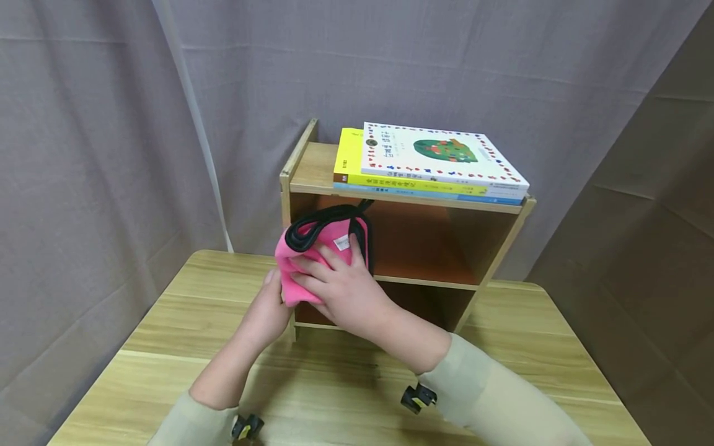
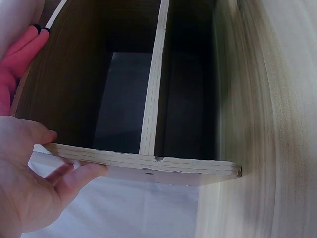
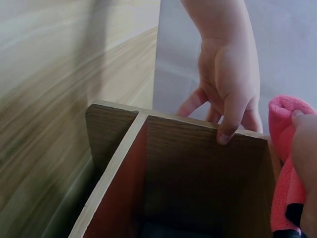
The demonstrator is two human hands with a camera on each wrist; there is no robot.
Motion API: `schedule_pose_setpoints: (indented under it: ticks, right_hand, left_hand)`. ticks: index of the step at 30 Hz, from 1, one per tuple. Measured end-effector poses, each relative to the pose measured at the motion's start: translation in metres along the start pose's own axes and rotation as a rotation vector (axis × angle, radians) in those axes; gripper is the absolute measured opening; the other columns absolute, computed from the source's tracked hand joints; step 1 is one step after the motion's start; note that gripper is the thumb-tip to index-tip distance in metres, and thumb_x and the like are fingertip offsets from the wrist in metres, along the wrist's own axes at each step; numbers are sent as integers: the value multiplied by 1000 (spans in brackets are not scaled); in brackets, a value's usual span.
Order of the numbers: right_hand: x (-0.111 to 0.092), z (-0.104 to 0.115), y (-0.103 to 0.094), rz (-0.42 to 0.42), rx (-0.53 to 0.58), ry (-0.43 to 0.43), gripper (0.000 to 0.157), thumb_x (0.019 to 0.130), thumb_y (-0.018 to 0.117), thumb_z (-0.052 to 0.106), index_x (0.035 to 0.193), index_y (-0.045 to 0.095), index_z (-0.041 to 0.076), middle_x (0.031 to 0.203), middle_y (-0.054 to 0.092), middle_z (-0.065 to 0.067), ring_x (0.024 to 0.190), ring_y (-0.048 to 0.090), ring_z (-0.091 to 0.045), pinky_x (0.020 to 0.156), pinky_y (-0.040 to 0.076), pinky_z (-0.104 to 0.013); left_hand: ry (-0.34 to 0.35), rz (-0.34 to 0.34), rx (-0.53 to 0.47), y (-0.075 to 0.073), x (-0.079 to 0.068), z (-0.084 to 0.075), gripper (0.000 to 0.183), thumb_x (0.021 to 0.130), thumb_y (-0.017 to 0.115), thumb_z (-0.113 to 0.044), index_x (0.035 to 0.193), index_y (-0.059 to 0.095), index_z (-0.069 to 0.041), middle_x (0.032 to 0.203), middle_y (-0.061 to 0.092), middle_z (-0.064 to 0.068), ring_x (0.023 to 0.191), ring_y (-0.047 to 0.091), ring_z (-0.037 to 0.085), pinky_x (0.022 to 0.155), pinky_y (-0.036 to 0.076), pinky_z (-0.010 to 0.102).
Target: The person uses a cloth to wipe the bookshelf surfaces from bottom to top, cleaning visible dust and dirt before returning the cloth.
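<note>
My left hand grips the left side panel of a small wooden bookshelf; in the left wrist view its thumb lies on the inner side and its fingers on the outer face. In my right hand is a folded pink cloth with black edging and a white label. In the head view, the right fingers spread over the cloth, which overlaps the shelf's upper left front. The right wrist view has the pink cloth at the edge of the shelf's top board, with part of the right hand on it.
A stack of books, with a white picture book uppermost and a yellow book below it, lies on the shelf's top. The bookshelf stands on a wooden table. Grey curtains hang behind and at the sides.
</note>
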State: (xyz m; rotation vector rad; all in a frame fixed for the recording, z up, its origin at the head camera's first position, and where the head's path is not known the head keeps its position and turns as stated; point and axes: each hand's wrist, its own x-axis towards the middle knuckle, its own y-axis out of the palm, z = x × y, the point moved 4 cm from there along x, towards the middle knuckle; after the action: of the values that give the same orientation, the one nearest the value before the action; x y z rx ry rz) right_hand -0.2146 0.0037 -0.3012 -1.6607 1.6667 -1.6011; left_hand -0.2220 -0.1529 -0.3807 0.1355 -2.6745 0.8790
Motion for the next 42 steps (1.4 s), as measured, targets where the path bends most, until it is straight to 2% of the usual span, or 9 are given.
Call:
schedule_pose_setpoints:
  ticks: [3,10,15,18,21,27,33,39,42]
  right_hand:
    - [-1,-1,-2,3,29,6,53,93,68,40,144,54,30,152,43,7,144,28,-24,106,22,-75]
    - [-2,-4,-5,14,48,-41,47,93,69,35,138,60,24,147,50,6,139,36,-23,104,40,-58]
    - [-3,-11,-8,-4,86,-85,39,93,70,32,130,65,18,139,58,2,133,44,-22,109,41,-47]
    - [-4,-17,-10,-49,131,-106,35,90,74,26,122,69,13,133,62,-2,129,50,-20,112,38,-38]
    - [-5,-20,-12,-97,154,-120,33,89,76,23,119,70,10,130,64,-5,126,54,-20,110,40,-33]
    - [-10,-23,-16,-152,164,-121,36,88,77,22,120,70,7,127,65,-8,124,56,-22,107,43,-34]
    - [-14,-23,-26,-191,181,-130,39,86,80,22,119,71,6,127,66,-9,124,57,-23,106,44,-39]
    - [-16,-15,-42,-228,184,-204,34,90,75,23,117,71,5,126,66,-11,125,57,-24,108,42,-38]
    - [-16,-9,-51,-245,183,-240,34,90,75,24,117,71,3,125,67,-11,125,57,-25,108,42,-36]
  left_hand:
    - [-15,5,-2,0,0,-1,52,99,58,-20,148,40,-13,138,44,18,131,45,35,109,38,54]
    - [-30,8,0,0,-2,-1,55,99,59,-21,149,38,-15,139,43,18,127,49,38,107,40,56]
    - [-42,15,2,0,-2,-1,66,100,55,-19,158,24,-21,141,42,17,125,50,37,104,43,55]
    - [-32,14,3,0,-1,-1,77,99,56,-16,160,12,-29,140,42,17,123,51,36,101,45,55]
    - [-18,5,3,0,0,-2,81,99,57,-14,160,8,-33,139,43,18,120,53,35,100,46,54]
    - [-14,3,-5,0,-1,-2,80,99,58,-14,161,10,-30,138,44,18,121,53,34,102,45,53]
    - [-25,13,-9,1,0,-3,81,99,57,-15,160,7,-32,139,43,18,124,52,35,105,42,55]
    - [-26,11,1,1,0,-2,81,99,57,-16,160,7,-36,141,42,18,120,53,35,102,44,55]
    - [-28,13,4,1,0,-2,78,100,57,-17,160,10,-32,141,41,18,120,52,35,101,45,55]
